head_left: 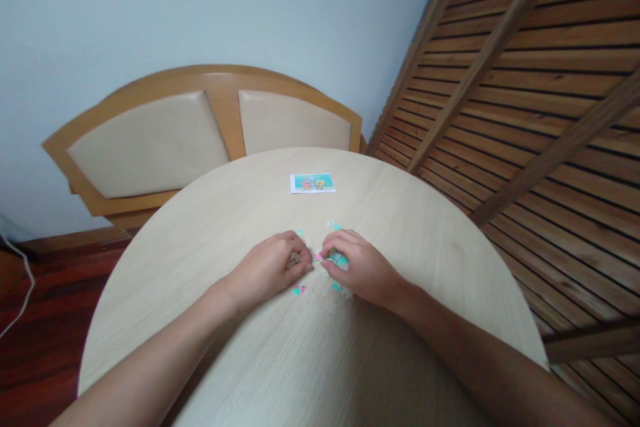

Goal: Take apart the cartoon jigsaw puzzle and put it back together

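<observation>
Small jigsaw puzzle pieces (337, 287) in turquoise, pink and pale tones lie scattered around both hands on the round table. My left hand (273, 263) rests left of the middle, fingers curled with thumb and fingertips drawn close; brownish puzzle pieces (295, 259) show in the hollow of its grip. Facing it on the right, my right hand (363, 263) pinches a small pink puzzle piece (319, 257) between thumb and forefinger. Turquoise pieces show under its palm, partly hidden by the fingers. The two sets of fingertips are a short gap apart.
Beyond the hands lies a picture card (313, 183) with two cartoon figures on turquoise. The pale wooden table (200, 227) has a rounded edge. A padded wooden headboard (220, 127) stands behind it, and a slatted wooden panel (525, 113) leans on the right.
</observation>
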Action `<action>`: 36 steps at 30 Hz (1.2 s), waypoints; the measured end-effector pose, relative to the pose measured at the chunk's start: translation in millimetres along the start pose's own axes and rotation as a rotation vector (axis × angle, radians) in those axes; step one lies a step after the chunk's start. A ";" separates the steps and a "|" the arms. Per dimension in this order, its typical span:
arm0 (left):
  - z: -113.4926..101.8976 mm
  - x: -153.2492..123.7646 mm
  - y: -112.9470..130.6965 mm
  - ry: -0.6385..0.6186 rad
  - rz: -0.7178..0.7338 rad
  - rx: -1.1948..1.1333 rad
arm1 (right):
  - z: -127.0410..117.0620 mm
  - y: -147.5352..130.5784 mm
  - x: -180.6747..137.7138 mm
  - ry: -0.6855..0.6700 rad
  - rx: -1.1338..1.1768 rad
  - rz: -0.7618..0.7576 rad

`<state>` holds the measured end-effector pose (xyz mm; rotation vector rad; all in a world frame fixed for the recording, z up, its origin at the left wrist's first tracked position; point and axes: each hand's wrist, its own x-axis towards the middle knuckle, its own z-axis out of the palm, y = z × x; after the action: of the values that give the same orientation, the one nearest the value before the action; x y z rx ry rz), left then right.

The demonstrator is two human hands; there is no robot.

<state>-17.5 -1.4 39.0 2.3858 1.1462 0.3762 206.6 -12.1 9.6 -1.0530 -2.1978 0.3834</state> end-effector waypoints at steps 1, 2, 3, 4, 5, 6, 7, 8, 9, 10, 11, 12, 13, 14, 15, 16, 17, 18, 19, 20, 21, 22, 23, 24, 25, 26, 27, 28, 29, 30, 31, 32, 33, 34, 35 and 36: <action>-1.2 -1.3 0.3 -0.057 0.024 0.008 | -5.2 0.0 -1.5 -0.058 -0.029 -0.001; -1.5 -2.7 0.8 -0.119 0.045 0.021 | -10.7 0.4 -3.0 -0.126 -0.050 0.009; -0.9 -4.0 1.4 -0.173 0.066 0.038 | -16.2 1.3 -4.4 -0.187 -0.068 0.029; 0.3 -5.2 1.9 -0.213 0.090 0.054 | -21.3 2.7 -5.6 -0.239 -0.087 0.052; 1.9 -6.0 2.3 -0.234 0.114 0.066 | -25.8 4.5 -6.6 -0.282 -0.108 0.073; 3.5 -6.6 2.5 -0.242 0.134 0.071 | -29.5 6.6 -7.3 -0.307 -0.129 0.100; 4.8 -6.8 2.4 -0.245 0.150 0.066 | -32.2 8.9 -7.7 -0.326 -0.146 0.126; 5.7 -6.8 2.3 -0.250 0.160 0.052 | -34.0 11.2 -7.8 -0.339 -0.157 0.147; 6.2 -6.5 2.0 -0.257 0.159 0.035 | -34.9 13.4 -7.8 -0.348 -0.161 0.163; 6.2 -6.0 1.8 -0.263 0.145 0.021 | -35.0 15.2 -7.6 -0.353 -0.156 0.169; 5.7 -5.3 1.8 -0.264 0.120 0.008 | -34.5 16.7 -7.4 -0.355 -0.144 0.164; 5.0 -4.3 1.9 -0.258 0.093 -0.004 | -33.6 17.8 -7.2 -0.351 -0.129 0.154; 4.2 -3.1 2.2 -0.243 0.067 -0.018 | -32.4 18.5 -7.1 -0.345 -0.115 0.141; 3.4 -1.8 2.7 -0.221 0.044 -0.033 | -31.0 18.6 -7.1 -0.337 -0.106 0.130; 2.7 -0.3 3.2 -0.191 0.023 -0.047 | -29.4 18.2 -7.2 -0.330 -0.102 0.122; 2.1 1.1 3.7 -0.153 0.007 -0.063 | -27.6 17.3 -7.3 -0.321 -0.101 0.115; 1.7 2.5 4.1 -0.112 -0.005 -0.080 | -25.7 15.8 -7.4 -0.313 -0.096 0.110; 1.6 3.6 4.4 -0.073 -0.014 -0.098 | -23.6 13.8 -7.5 -0.302 -0.086 0.104; 1.5 4.5 4.4 -0.039 -0.020 -0.117 | -21.3 11.5 -7.6 -0.290 -0.071 0.099; 1.6 5.2 4.1 -0.015 -0.020 -0.134 | -18.8 9.1 -7.7 -0.279 -0.056 0.096; 1.7 5.6 3.6 -0.004 -0.018 -0.145 | -16.2 6.7 -7.8 -0.271 -0.045 0.095; 2.0 5.7 2.7 -0.004 -0.018 -0.146 | -13.6 4.5 -8.0 -0.270 -0.045 0.098; 2.3 5.7 1.6 -0.008 -0.024 -0.136 | -11.0 2.7 -8.3 -0.277 -0.051 0.101; 2.8 5.5 0.3 -0.012 -0.032 -0.118 | -8.7 1.3 -8.6 -0.289 -0.056 0.102; 3.3 5.2 -1.1 -0.015 -0.036 -0.094 | -6.8 0.4 -8.9 -0.305 -0.057 0.104; 3.9 4.9 -2.4 -0.018 -0.034 -0.070 | -5.3 -0.1 -9.1 -0.319 -0.050 0.105; 4.7 4.6 -3.4 -0.020 -0.023 -0.049 | -4.3 -0.3 -9.2 -0.325 -0.036 0.107; 5.5 4.2 -4.1 -0.021 -0.004 -0.035 | -3.7 -0.2 -9.1 -0.324 -0.018 0.107; 6.3 4.0 -4.3 -0.025 0.019 -0.024 | -3.6 0.0 -8.8 -0.319 0.004 0.102; 7.2 3.9 -3.9 -0.029 0.038 -0.016 | -3.8 0.2 -8.3 -0.312 0.029 0.091; 8.2 4.0 -3.2 -0.033 0.051 -0.009 | -4.1 0.4 -7.7 -0.303 0.052 0.078; 9.2 4.3 -2.0 -0.038 0.057 -0.003 | -4.3 0.6 -7.2 -0.293 0.073 0.066; 10.3 4.7 -0.7 -0.045 0.059 -0.001 | -4.3 0.7 -6.7 -0.288 0.092 0.055; 11.4 5.2 0.6 -0.052 0.058 -0.003 | -3.9 0.6 -6.3 -0.284 0.106 0.047; 12.6 5.8 1.8 -0.057 0.055 -0.011 | -3.3 0.5 -6.0 -0.279 0.115 0.042; 13.6 6.3 2.8 -0.059 0.050 -0.024 | -2.3 0.5 -5.8 -0.272 0.120 0.041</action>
<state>-5.9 -1.9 29.0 2.3921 1.0523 0.3312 211.0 -16.4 8.5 -1.0315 -2.3580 0.7048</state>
